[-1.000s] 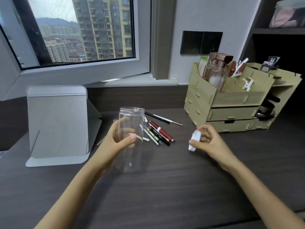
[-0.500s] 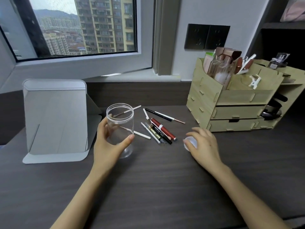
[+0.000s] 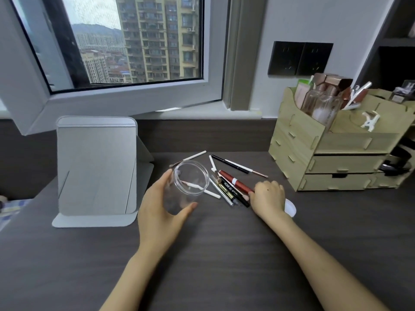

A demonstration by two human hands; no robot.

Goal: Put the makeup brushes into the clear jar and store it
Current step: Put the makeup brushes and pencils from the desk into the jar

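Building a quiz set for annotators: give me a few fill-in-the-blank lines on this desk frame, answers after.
1. The left hand holds the clear jar, which has no ____ on it.
2. The right hand reaches the end of the ____ tube in the pile of makeup brushes.
3. The white lid lies on the desk, just ____ the right hand.
4. The grey folding mirror stands to the ____ of the jar.

Answers: lid; red; behind; left
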